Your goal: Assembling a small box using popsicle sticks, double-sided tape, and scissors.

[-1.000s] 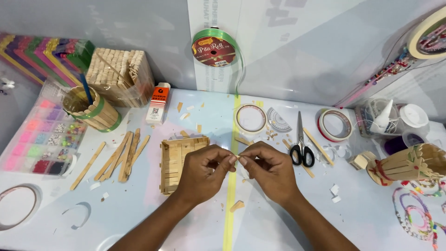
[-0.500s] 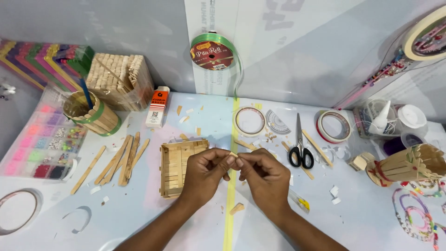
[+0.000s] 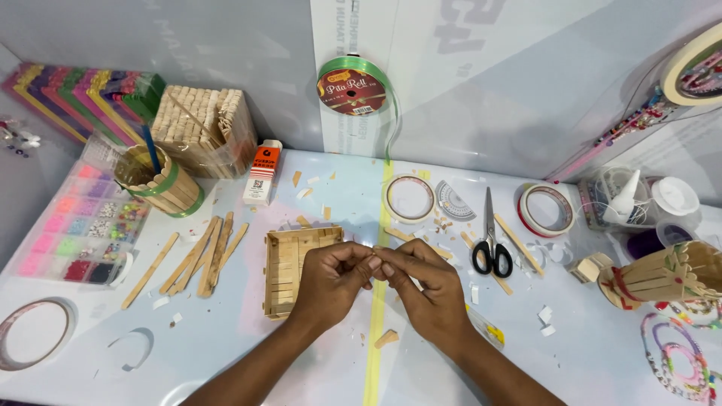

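The left hand (image 3: 331, 280) and right hand (image 3: 423, 289) meet fingertip to fingertip above the yellow strip (image 3: 374, 353) on the table, both pinched on something too small to make out, held up close, it seems, for fine fingerwork; just behind the left hand lies a shallow tray of craft sticks (image 3: 289, 259), partly hidden by it. Loose craft sticks (image 3: 201, 257) lie to the left, black-handled scissors (image 3: 490, 240) and a roll of tape (image 3: 409, 198) to the right and behind; wood offcuts (image 3: 386, 339) sit near the wrists, nothing crowding the hands.
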